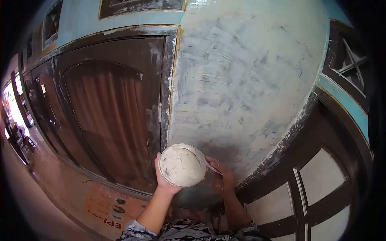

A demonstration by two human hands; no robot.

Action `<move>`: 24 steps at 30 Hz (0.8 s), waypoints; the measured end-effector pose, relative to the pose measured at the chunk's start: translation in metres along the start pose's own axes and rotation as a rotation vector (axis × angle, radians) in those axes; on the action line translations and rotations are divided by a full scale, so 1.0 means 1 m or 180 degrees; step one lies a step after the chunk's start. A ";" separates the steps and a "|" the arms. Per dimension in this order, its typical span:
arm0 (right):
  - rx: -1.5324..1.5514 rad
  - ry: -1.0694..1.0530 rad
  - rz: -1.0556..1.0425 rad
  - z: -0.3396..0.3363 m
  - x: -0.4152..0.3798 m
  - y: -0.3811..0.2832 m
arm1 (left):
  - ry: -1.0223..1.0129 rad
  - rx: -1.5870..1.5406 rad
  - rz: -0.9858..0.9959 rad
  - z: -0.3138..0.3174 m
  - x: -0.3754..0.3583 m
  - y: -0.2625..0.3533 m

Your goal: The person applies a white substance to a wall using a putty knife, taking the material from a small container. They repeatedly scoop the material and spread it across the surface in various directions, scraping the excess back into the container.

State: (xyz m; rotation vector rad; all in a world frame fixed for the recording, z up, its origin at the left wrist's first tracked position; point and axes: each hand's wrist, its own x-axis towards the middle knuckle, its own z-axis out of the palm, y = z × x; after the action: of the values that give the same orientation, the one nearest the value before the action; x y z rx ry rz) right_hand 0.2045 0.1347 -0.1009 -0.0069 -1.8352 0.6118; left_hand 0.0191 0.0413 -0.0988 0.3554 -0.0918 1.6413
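Observation:
A round container [161,170] of thick off-white putty [183,166] sits low in front of my body, its open top facing me. My left hand [164,181] is wrapped round the container's left side and supports it from below. At the container's right edge, my right hand [222,178] grips a putty knife [213,167], whose blade end meets the rim; how much of the blade is in the putty is hidden. Ahead of both hands rises a wall [241,80] covered in uneven whitish and grey smears.
A dark door with a curtained panel [108,108] stands on the left, framed in brown and white-smeared wood. To the right is another dark door with pale panels [321,176]. A flattened cardboard sheet [108,207] lies on the floor [60,176] at lower left.

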 end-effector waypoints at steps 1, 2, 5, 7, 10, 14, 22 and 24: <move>0.0014 -0.0023 0.0001 0.000 -0.001 0.003 | -0.0070 -0.0193 0.0011 0.002 -0.002 0.002; -0.0144 -0.0156 -0.0003 -0.002 -0.003 0.008 | -0.0143 -0.0154 0.0043 0.000 -0.003 0.003; -0.0386 -0.0391 0.0053 -0.004 0.000 0.012 | -0.0199 -0.0015 0.0111 -0.008 -0.003 0.008; -0.0445 -0.0478 0.0159 -0.004 0.001 0.013 | -0.0137 0.0006 0.0144 -0.008 -0.006 0.011; -0.0701 -0.0463 0.0371 -0.008 -0.003 0.022 | -0.0130 0.0055 0.0125 -0.007 -0.009 0.015; -0.0807 -0.0295 0.0392 -0.012 -0.004 0.015 | -0.0063 0.0147 0.0325 -0.008 -0.010 0.020; -0.1180 -0.1098 -0.0563 -0.013 0.013 0.001 | -0.0061 -0.0006 0.0518 -0.014 -0.007 0.020; -0.1430 -0.0981 -0.0082 -0.025 0.013 0.013 | -0.0252 0.0089 0.0404 -0.011 -0.009 0.021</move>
State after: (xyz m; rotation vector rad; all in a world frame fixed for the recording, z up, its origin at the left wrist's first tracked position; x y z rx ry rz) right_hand 0.2184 0.1595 -0.0894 -0.1976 -2.2363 0.1764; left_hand -0.0034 0.0338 -0.1088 0.4435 -0.1538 1.7554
